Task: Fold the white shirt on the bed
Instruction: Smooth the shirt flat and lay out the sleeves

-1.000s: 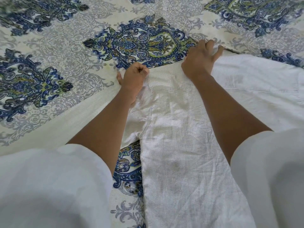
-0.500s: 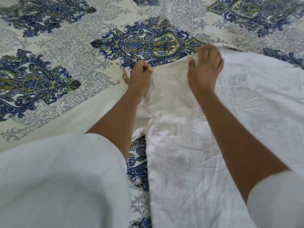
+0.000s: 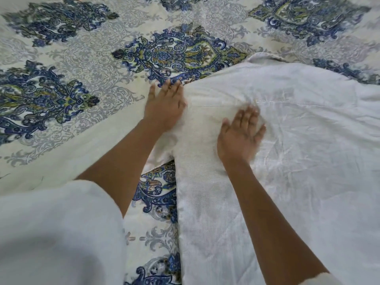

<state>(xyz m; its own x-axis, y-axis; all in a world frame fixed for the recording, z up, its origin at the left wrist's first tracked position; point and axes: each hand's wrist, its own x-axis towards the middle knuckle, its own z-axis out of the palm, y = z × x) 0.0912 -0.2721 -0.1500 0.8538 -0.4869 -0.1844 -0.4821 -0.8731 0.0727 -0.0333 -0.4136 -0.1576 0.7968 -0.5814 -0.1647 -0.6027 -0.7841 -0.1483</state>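
Spread over the right side of the patterned bed (image 3: 82,58): the shirt (image 3: 298,151). Pressing down on its upper-left corner with the left hand (image 3: 164,108), laid flat, straight-fingered, grasping nothing. Just beside, touching the cloth with the right hand (image 3: 240,134), palm down, splayed, released, slightly blurred.

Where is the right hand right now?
In the head view, the right hand lies flat on the white shirt, a little right of centre, beside the left hand at the shirt's edge.
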